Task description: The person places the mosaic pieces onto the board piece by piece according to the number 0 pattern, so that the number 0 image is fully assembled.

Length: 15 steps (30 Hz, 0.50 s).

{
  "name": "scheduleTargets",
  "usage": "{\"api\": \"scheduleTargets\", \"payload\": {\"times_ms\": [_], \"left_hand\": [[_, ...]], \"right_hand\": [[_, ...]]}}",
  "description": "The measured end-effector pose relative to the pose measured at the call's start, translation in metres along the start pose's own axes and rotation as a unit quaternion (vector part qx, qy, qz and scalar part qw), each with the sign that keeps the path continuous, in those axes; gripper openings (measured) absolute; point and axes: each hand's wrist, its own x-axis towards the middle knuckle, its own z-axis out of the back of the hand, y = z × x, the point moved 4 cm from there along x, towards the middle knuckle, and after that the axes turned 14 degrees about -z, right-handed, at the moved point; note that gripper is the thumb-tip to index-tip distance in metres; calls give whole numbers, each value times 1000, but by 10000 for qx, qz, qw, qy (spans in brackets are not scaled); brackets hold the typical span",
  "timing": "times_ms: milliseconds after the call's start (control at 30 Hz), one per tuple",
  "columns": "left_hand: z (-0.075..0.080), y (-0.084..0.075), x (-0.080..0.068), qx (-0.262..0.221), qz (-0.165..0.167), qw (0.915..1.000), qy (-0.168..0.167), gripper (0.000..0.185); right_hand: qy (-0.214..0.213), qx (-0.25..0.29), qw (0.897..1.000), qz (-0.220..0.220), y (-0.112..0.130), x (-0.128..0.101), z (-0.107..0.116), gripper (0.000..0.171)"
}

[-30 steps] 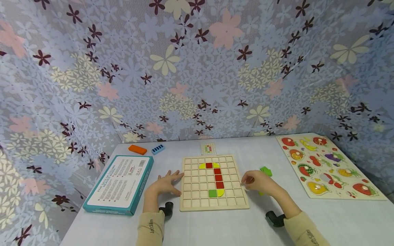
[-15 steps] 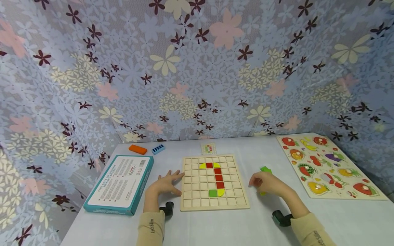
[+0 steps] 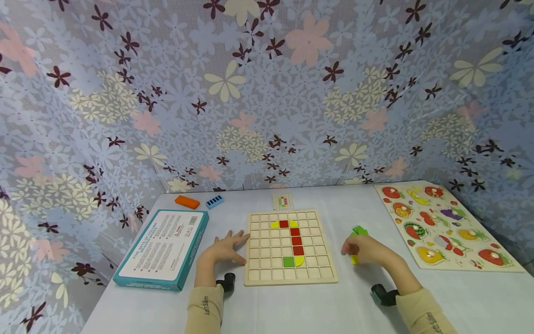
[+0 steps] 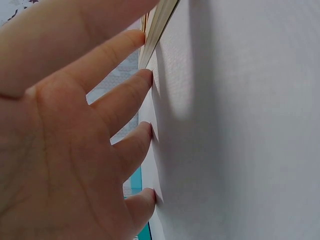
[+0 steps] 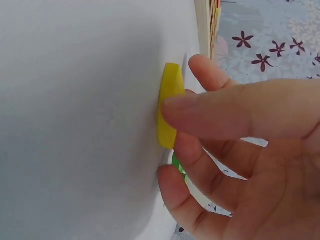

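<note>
A square wooden grid board [image 3: 267,278] lies on the table, with red, yellow and green pieces forming a hooked line in its cells. My left hand [image 3: 225,249] rests with spread fingers at the board's left edge. In the left wrist view its fingertips [image 4: 145,77] touch the white cloth and the board's side. Right of the board, my right hand [image 3: 365,250] pinches a yellow tile [image 5: 167,120] between thumb and fingers, low over the cloth. Green tiles [image 3: 359,229] lie just beyond that hand, partly hidden by it.
A small pattern card [image 3: 282,201] lies behind the board. On the left are a teal box [image 3: 162,250], an orange block [image 3: 187,202] and a blue block [image 3: 214,202]. A fruit puzzle board [image 3: 448,227] lies at the right. A flowered curtain [image 3: 267,93] hangs behind the table.
My right hand has moved from the board's right edge rightward to the loose tiles and now pinches the yellow tile. The left hand and the pieces on the board have stayed put.
</note>
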Motion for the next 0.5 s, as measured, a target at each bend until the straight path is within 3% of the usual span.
{"api": "scheduleTargets", "payload": {"times_ms": [333, 500], "left_hand": [[0, 1, 1, -2, 21, 10000, -4, 78], [-1, 2, 1, 15, -3, 10000, -33, 78]], "right_hand": [[-91, 2, 9996, -271, 1, 4, -2, 36], [-167, 183, 9995, -195, 1, 6, -2, 35]]}}
